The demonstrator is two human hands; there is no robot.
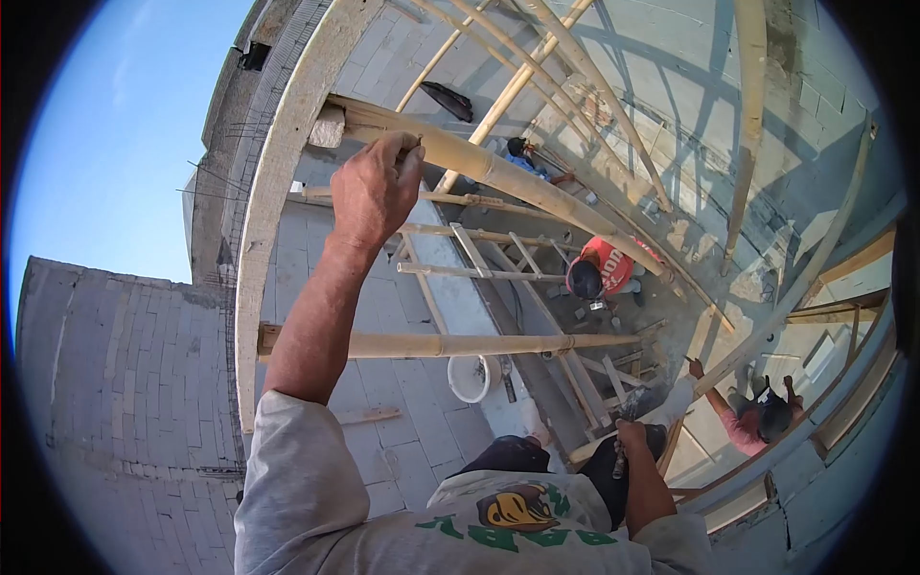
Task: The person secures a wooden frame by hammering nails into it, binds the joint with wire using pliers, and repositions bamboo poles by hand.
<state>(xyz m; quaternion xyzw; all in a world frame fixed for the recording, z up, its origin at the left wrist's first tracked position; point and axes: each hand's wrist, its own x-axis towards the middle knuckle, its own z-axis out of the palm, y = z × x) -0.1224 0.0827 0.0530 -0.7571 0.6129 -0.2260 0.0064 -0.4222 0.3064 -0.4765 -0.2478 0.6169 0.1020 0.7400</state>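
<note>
While L hand (377, 187) pinches small dark piece (419, 142), fingertips together, at bamboo pole (489, 171) nr its upper-L end | R hand (632, 439) fingers wrapped round tool handle (620, 464), lower R | pole end by white block (328, 126) + curved board (259, 240)

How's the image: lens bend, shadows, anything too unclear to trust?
Head view: black rounded borders; the wooden board at left bows, likely partly lens bend; crossed shadows streak the upper-right wall; the left hand reads clearly, but whatever its fingertips pinch is too small to identify.
</note>
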